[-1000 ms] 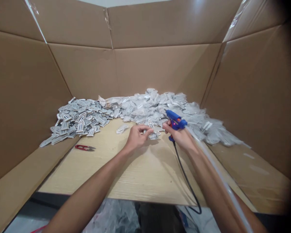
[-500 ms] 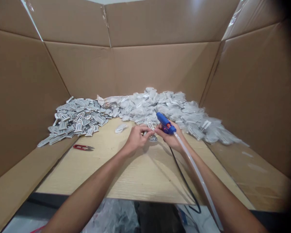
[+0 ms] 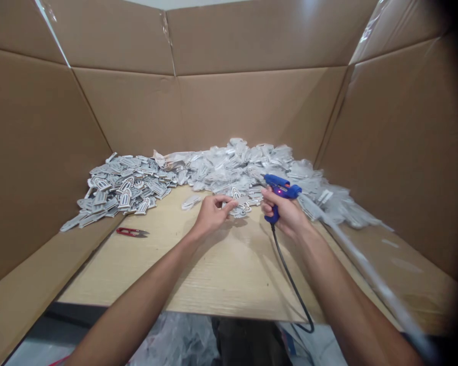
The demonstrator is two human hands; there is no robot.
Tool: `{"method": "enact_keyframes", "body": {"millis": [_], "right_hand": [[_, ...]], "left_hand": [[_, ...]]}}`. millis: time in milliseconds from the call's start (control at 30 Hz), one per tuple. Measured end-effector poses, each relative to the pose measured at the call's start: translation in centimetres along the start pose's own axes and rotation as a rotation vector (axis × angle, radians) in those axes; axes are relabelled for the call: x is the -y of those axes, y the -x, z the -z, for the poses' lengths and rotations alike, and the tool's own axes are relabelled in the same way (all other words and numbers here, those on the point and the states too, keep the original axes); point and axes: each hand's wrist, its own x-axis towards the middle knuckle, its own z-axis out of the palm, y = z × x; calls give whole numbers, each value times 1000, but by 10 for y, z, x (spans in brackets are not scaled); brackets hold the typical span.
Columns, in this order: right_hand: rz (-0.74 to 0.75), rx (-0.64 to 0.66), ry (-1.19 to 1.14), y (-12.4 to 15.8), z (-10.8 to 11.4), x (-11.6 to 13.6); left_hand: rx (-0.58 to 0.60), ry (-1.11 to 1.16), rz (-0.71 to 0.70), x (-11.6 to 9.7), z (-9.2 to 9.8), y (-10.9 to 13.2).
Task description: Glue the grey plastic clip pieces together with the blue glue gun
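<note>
My right hand (image 3: 286, 213) is wrapped round the handle of a blue hot glue gun (image 3: 288, 190), its nozzle pointing left and a small light glowing on its side. A long clear glue stick (image 3: 361, 259) trails from its back along my forearm. Between thumb and fingers, my left hand (image 3: 212, 214) pinches a small flat grey piece (image 3: 244, 200). Just beyond and below that piece lie several arch-shaped, window-patterned pieces (image 3: 235, 192), partly hidden by my fingers.
Loose grey pieces are heaped at the left (image 3: 110, 185). A larger pile of plastic-wrapped pieces (image 3: 229, 165) spreads along the back and right. Red thread snips (image 3: 132, 232) lie on the table (image 3: 213, 284). A black cord (image 3: 290, 274) hangs from the gun. Cardboard walls (image 3: 259, 107) enclose the table.
My right hand has moved right, away from my left, and turned the glue gun so its handle points down. The glue stick has swung right. My left hand stays nearly in place.
</note>
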Motion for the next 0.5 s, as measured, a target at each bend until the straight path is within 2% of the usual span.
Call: {"method": "enact_keyframes", "body": {"millis": [67, 133, 233, 333, 500], "right_hand": [[-15, 27, -46, 1, 0, 3], [37, -3, -19, 2, -1, 2], [160, -91, 245, 2, -3, -3], [218, -78, 508, 3, -5, -9], [240, -55, 540, 2, -3, -14]], "left_hand": [[10, 5, -12, -1, -1, 0], [25, 13, -25, -2, -1, 2], [48, 45, -11, -4, -2, 3], [49, 77, 8, -5, -3, 5], [19, 75, -1, -7, -1, 5]]}}
